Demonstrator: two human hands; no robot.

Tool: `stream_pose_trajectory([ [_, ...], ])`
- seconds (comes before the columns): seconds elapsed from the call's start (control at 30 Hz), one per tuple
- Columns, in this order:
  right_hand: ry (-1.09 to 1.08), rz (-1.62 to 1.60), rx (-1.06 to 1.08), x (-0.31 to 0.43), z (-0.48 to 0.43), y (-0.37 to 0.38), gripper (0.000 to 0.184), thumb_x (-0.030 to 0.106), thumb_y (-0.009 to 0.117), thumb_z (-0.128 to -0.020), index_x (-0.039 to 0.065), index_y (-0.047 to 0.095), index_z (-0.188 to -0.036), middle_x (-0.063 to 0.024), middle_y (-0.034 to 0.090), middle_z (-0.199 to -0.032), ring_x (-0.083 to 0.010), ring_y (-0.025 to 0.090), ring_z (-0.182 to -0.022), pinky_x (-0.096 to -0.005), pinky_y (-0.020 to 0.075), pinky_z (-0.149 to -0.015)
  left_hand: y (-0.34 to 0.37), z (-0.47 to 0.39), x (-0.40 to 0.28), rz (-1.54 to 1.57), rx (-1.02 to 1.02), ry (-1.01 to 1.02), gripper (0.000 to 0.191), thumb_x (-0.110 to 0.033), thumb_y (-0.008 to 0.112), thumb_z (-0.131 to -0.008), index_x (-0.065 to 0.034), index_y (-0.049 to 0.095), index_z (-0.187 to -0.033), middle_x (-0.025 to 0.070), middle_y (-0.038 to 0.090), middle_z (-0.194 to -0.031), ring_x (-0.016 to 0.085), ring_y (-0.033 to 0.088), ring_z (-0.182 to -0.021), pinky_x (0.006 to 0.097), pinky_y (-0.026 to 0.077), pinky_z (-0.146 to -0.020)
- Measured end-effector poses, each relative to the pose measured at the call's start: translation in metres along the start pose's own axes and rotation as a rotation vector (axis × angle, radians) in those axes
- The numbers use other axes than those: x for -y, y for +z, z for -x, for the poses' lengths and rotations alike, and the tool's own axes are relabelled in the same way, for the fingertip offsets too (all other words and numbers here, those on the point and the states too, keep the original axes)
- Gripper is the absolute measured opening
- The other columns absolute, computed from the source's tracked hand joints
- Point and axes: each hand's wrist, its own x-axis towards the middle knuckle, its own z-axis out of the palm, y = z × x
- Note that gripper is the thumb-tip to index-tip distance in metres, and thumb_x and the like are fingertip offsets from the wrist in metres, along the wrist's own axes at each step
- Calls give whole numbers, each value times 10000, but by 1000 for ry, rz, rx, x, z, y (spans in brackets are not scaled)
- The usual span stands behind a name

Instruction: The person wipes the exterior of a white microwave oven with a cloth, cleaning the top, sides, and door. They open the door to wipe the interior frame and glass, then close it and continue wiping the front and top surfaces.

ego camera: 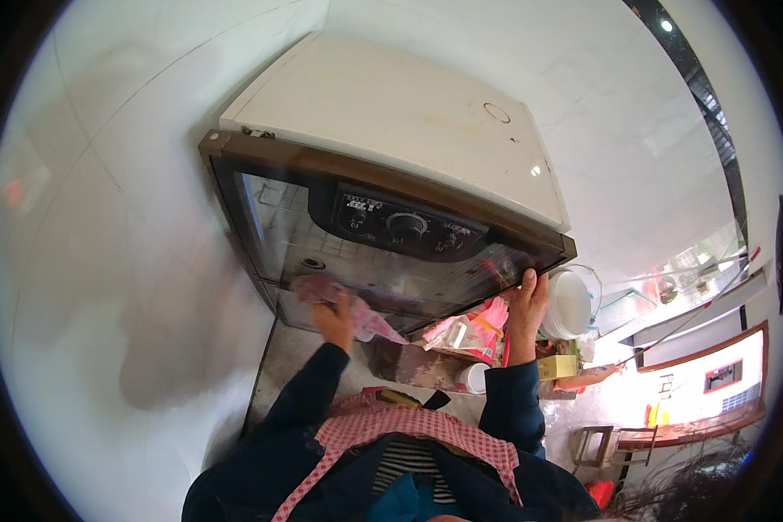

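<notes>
A pale cabinet appliance (391, 124) with a brown-framed glass door (365, 261) stands before me; a black panel with a round knob (406, 226) shows at the door's top. My left hand (335, 320) presses a pink patterned cloth (370, 320) against the lower left part of the glass. My right hand (528, 303) rests on the door's right edge, thumb up on the frame and the fingers partly hidden behind it; whether it grips the edge is not plain.
A white bucket (566, 303) stands right of the door. Below it are a yellow box (556, 367), a small white tub (475, 378) and a brown box (417, 365) with pink bags beside it. A pale wall (137, 293) runs close on the left. A wooden stool (592, 445) is farther right.
</notes>
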Motion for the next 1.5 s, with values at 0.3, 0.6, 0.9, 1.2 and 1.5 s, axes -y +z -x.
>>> stream_pose_trajectory([
  [0.3,-104,-69,91,-4,-14,-10,348,288,601,-968,1,593,-1165,-220,668,-869,-341,645,-738,-398,491,-670,75,40,-128,-318,565,431,518,-138,709,-736,-6,510,-1196,215,606,-1001,408,618,-851,476,515,-692],
  [0.6,-220,-76,103,-5,-19,-10,440,356,628,-941,-42,468,-842,-258,516,-747,-473,479,-654,-471,393,-556,10,-35,-147,-398,58,688,561,-29,693,-659,-55,583,-1208,199,561,-1078,421,592,-971,436,526,-792],
  [0.9,-265,-94,114,-2,-22,-12,422,338,644,-928,-34,466,-838,-249,509,-750,-476,510,-694,-491,415,-594,-50,-119,-131,-145,-444,184,305,-108,618,-876,32,595,-1146,149,656,-1108,296,620,-1003,371,465,-904],
  [1.2,-299,-131,94,-8,-22,-7,390,316,648,-932,-47,515,-881,-268,563,-801,-475,536,-715,-478,438,-619,43,-9,-131,-290,-73,476,431,-133,650,-757,20,580,-1154,261,642,-1021,433,630,-874,460,507,-791],
  [1.5,-322,-204,107,-6,-24,-12,350,272,649,-931,-60,543,-897,-270,587,-812,-466,551,-722,-470,445,-628,39,16,-149,-277,555,339,395,-203,676,-795,2,606,-1126,232,669,-984,411,651,-809,477,524,-705],
])
